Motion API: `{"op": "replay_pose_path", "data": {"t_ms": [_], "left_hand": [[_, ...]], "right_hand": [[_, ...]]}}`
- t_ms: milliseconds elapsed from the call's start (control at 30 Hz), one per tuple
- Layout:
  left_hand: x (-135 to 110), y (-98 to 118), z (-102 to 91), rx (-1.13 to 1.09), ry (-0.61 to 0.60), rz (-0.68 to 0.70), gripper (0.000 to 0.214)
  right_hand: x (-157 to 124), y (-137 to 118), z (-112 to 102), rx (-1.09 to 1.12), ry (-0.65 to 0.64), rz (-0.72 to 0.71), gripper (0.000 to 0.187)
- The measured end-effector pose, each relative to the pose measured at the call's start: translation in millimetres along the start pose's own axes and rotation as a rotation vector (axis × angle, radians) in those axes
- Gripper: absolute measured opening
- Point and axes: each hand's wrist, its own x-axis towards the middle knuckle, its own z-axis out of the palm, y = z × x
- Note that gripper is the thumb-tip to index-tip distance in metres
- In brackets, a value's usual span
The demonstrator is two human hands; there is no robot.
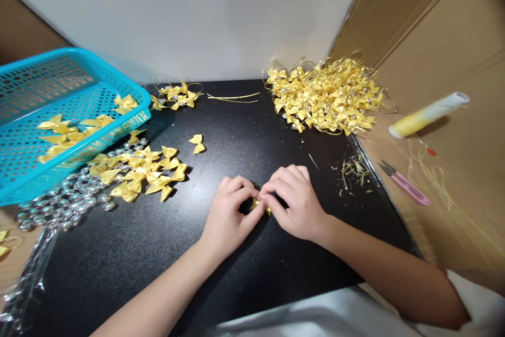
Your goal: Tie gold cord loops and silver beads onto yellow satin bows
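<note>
My left hand (231,213) and my right hand (295,204) meet over the black board. Between their pinched fingertips is a yellow ribbon bow (254,204), mostly covered by the fingers. What the fingertips grip on it is too small to make out. A single yellow bow (198,143) lies beyond my left hand. Farther left, a loose group of yellow bows (136,171) rests beside silver beads (73,195).
A turquoise basket (145,103) with bows inside stands left. At the back are gold cords (232,98), a small bow cluster (179,96) and a large bow pile (327,95). On the right lie thread scraps (355,169), pink-handled snips (410,188) and a yellow-white tube (428,114).
</note>
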Motion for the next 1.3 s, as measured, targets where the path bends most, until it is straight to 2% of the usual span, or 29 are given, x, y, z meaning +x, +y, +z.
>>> {"op": "replay_pose_path", "data": {"t_ms": [100, 333, 433, 667, 900, 1000, 1133, 1300], "left_hand": [[1, 0, -2.4, -0.075, -0.013, -0.039, 0.01], [1, -3, -3.9, -0.523, 0.073, -0.183, 0.007], [0, -3, -1.8, -0.577, 0.113, -0.212, 0.012], [-3, -1, 0.6, -0.433, 0.176, -0.2, 0.015], [-2, 0, -2.9, -0.131, 0.192, -0.002, 0.01], [0, -2, -3.0, -0.027, 0.158, 0.05, 0.007], [2, -6, -0.5, -0.072, 0.065, 0.012, 0.008], [2, -4, 0.7, -0.199, 0.072, -0.076, 0.008]], "right_hand": [[1, 4, 1, -0.077, -0.002, -0.001, 0.017], [-1, 4, 2, -0.102, 0.036, -0.082, 0.015], [-1, 2, 1, -0.089, 0.08, -0.083, 0.015], [-1, 5, -3, -0.102, 0.085, -0.077, 0.016], [1, 6, -6, -0.142, -0.018, -0.104, 0.019], [1, 6, -5, -0.163, -0.055, -0.106, 0.02], [3, 7, -7, -0.133, -0.09, -0.061, 0.021], [4, 10, -12, 0.001, -0.043, 0.076, 0.011]]}}
